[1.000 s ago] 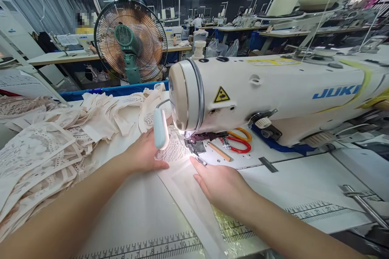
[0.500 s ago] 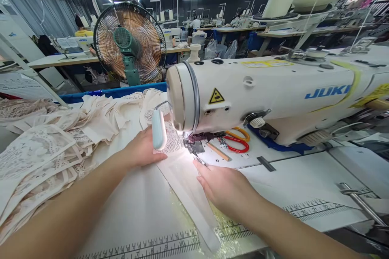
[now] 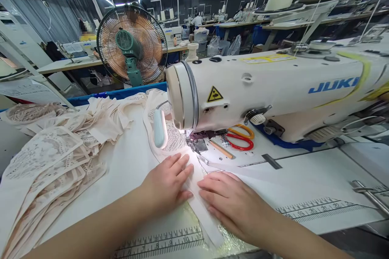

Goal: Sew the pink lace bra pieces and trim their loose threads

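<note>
Cloth is lying under both of your hands: a white strip (image 3: 204, 223) is running on the bench (image 3: 304, 186) from the presser foot (image 3: 194, 144) toward you. Your left hand (image 3: 170, 182) is resting on the left side of the strip, open and flat, with the fingers stretched toward the machine (image 3: 273, 89). Your right hand (image 3: 231, 200) is resting on the right side of it, also open and flat, palm down. The two hands are lying close together, and only a narrow part of the strip is showing between them. Neither hand is gripping anything.

Behind the left hand, a lace piece (image 3: 175, 142) is lying under the machine head, and it is touching the far end of the strip. A small lamp (image 3: 159, 128) is hanging just in front of the lace and is lighting the foot. To the right of the foot, a pencil (image 3: 221, 149) and scissors (image 3: 241, 139) are lying beside the machine. A pile of lace (image 3: 48, 162) is lying on the left part of the bench, well apart from your hands. A fan (image 3: 132, 44) is standing behind the bench.
</note>
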`<action>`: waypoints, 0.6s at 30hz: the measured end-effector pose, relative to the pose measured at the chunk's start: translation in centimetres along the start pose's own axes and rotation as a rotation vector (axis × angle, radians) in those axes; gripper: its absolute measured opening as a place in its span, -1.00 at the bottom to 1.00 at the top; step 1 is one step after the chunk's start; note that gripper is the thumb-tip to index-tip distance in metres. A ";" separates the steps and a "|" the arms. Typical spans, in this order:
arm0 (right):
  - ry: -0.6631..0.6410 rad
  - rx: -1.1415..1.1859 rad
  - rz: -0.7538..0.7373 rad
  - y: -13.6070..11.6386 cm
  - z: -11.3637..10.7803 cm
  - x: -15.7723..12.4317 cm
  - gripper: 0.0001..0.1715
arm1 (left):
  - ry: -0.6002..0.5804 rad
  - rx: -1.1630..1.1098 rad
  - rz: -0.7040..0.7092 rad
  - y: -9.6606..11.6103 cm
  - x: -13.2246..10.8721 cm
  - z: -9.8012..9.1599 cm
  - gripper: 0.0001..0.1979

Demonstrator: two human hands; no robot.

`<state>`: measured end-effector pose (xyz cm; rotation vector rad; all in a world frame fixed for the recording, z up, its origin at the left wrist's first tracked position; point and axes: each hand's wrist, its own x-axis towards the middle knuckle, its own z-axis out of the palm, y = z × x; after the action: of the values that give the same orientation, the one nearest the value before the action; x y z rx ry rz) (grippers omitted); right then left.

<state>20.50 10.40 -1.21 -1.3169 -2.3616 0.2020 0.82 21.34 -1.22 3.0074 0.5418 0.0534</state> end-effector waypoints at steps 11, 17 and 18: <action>0.026 0.014 0.039 0.5 -0.1 -0.3 -0.75 | -0.029 0.052 -0.072 0.3 1.0 0.0 -0.39; 0.071 0.027 0.045 0.5 0.2 -0.3 -0.74 | -0.067 0.055 -0.107 0.0 1.5 -0.5 -0.38; 0.074 0.023 0.045 0.5 0.2 -0.3 -0.73 | -0.084 0.051 -0.117 -0.1 1.6 -0.7 -0.38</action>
<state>20.95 10.43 -1.67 -1.3438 -2.2633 0.1903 2.28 22.04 -0.55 3.0034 0.7186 -0.0953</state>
